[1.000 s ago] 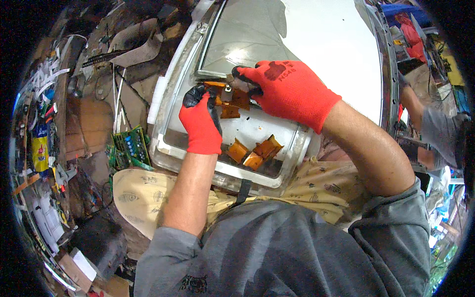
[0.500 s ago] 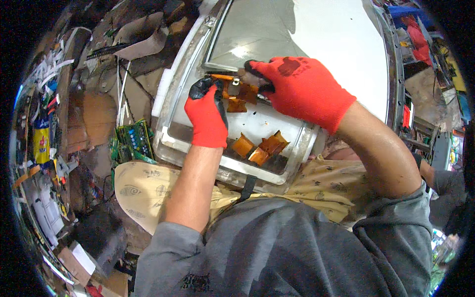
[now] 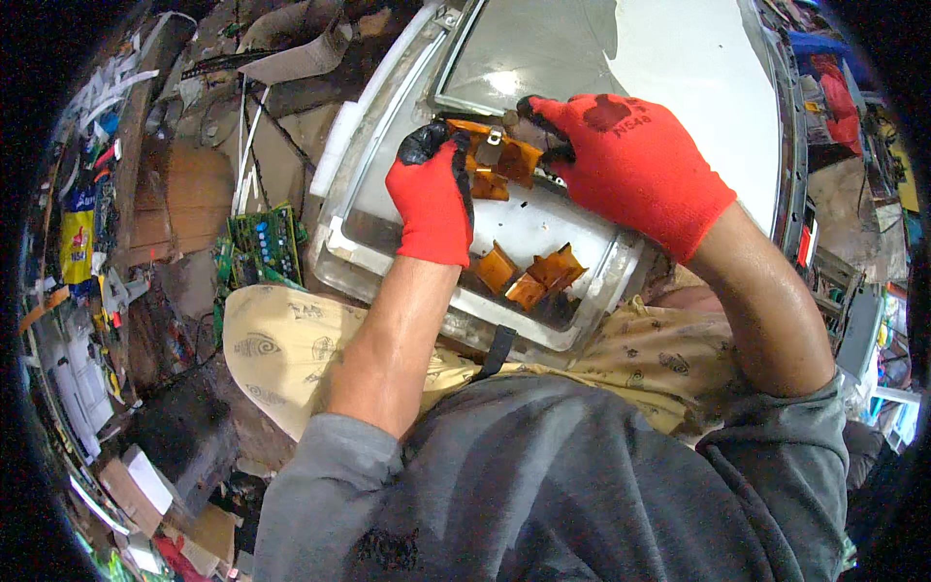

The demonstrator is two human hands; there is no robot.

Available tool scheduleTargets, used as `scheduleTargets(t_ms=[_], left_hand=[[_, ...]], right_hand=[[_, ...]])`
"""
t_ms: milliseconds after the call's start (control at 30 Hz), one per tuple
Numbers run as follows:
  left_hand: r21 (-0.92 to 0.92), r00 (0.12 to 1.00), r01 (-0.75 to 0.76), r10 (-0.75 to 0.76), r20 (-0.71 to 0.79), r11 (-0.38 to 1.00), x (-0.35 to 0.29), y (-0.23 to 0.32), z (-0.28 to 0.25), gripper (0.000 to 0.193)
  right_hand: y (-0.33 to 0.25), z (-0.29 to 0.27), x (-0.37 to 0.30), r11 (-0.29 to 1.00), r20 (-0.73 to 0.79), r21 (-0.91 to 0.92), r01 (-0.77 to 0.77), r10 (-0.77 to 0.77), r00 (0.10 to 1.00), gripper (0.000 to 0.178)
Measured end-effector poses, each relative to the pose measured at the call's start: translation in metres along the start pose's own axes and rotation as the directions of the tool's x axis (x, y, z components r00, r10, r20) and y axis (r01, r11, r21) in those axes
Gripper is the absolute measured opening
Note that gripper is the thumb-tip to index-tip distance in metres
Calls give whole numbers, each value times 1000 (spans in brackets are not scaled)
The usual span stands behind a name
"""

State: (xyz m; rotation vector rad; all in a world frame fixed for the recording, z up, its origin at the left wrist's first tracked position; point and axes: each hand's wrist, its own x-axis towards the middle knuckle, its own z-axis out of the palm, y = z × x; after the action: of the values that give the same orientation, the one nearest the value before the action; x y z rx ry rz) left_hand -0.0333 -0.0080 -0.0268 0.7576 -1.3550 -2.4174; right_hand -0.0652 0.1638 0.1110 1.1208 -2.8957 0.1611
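My left hand [image 3: 432,194], in a red glove with black fingers, pinches the left end of an amber film strip [image 3: 522,163]. The strip looks like a flexible flat cable and carries a small metal-coloured piece [image 3: 494,136]. At its right end is my right hand [image 3: 630,160], gloved alike, with thumb and forefinger curled round something small and blurred that I cannot make out. Both hands are over a flat panel [image 3: 553,218] in a pale frame, below the edge of a grey glass sheet [image 3: 524,58]. Loose amber film pieces [image 3: 545,275] lie on the panel nearer me.
The panel's frame [image 3: 339,247] rests by my legs, in patterned yellow cloth [image 3: 291,330]. Left of it lie a green circuit board [image 3: 267,247], cardboard [image 3: 179,199] and a yellow-and-blue packet [image 3: 78,238]. More scrap and a red cloth [image 3: 836,102] crowd the right side.
The whole view has shifted, so hands and panel appear farther right and slightly higher. My left hand keeps its pinch on the amber strip; my right thumb and forefinger look slightly farther apart.
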Motion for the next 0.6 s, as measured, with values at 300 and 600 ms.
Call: scheduleTargets(t_ms=[300,600], left_hand=[[-30,1000,-7,7,22,1000,7,-2,-4,20],[-31,1000,26,-27,-10,999,0,5,-4,20]], right_hand=[[-9,-9,8,999,149,-18,-42,44,988,42],[-4,0,6,998,-37,45,45,-44,998,22]])
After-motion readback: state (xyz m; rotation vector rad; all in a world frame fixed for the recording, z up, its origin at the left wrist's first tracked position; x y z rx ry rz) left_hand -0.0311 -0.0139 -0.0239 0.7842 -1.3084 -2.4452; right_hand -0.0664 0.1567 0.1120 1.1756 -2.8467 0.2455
